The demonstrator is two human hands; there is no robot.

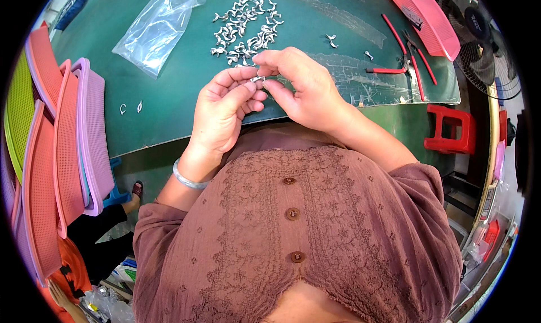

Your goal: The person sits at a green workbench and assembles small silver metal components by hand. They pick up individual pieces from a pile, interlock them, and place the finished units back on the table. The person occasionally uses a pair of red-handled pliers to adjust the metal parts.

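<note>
Just over the near edge of the table, my two hands meet at a small silver curved metal piece [257, 79]. My left hand [224, 102] pinches it between thumb and fingers. Curled in from the other side, my right hand [307, 87] has its thumb and fingertips at the piece's right end. Fingers partly cover the piece, so its full shape is hidden. Beyond my hands lies a loose pile of similar silver pieces [246, 29]. Two single pieces lie apart at the right, a curved one [331, 40] and a smaller one [368, 55].
Two small silver fittings [131, 107] lie at the left on the green table [169, 100]. A clear plastic bag [158, 31] is behind them. Red-handled pliers [407, 63], a pink basket [425, 18] and a fan [476, 27] stand right. Stacked baskets [93, 131] crowd the left; a person sits below.
</note>
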